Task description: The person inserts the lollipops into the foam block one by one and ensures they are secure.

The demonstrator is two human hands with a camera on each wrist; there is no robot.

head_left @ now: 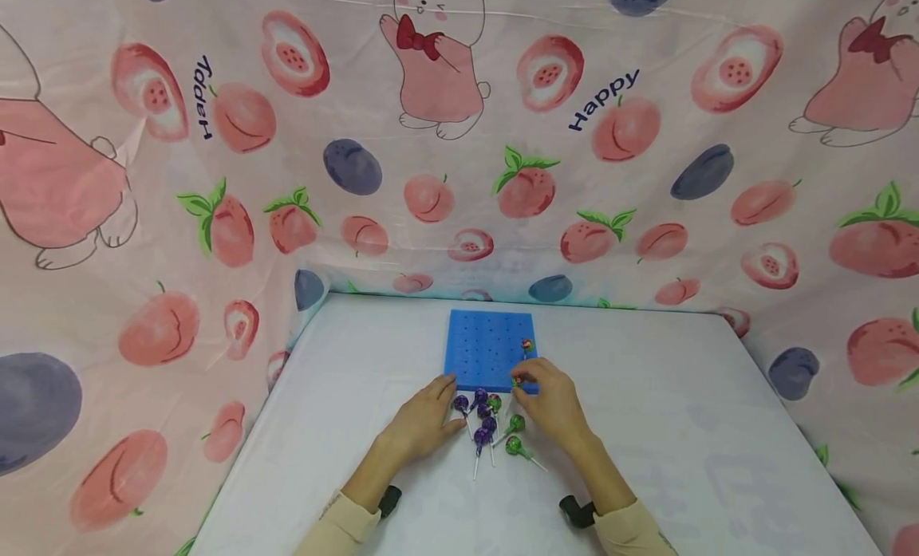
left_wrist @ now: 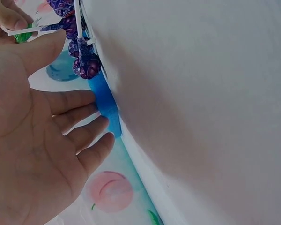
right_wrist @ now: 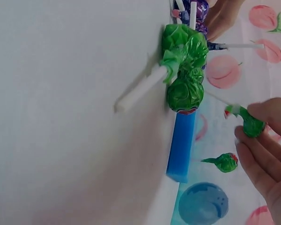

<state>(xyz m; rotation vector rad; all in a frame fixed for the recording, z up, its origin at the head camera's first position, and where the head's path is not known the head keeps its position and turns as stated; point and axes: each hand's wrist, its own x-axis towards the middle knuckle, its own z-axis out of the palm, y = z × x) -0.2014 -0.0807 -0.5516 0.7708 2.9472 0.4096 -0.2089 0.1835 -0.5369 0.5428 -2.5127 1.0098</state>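
Note:
Thumb and fingertips of my right hand point(head_left: 551, 396) pinch a green-wrapped lollipop point(right_wrist: 254, 125) by its head, over the near right corner of a blue board with small holes point(head_left: 470, 352). Its white stick points away from the fingers, toward the table side. Another green lollipop point(right_wrist: 226, 162) stands in the board's right side, stick down. My left hand point(head_left: 422, 420) has its fingers extended at the board's near left corner, thumb beside the loose lollipops. Several purple lollipops point(head_left: 481, 436) and a few green ones point(head_left: 514, 446) lie in a pile before the board.
A white-covered table point(head_left: 345, 356) carries everything. Behind and beside it hangs a pink cloth point(head_left: 431, 157) printed with fruit and bears. Black wrist cameras sit at both wrists, by the beige sleeves point(head_left: 632, 530).

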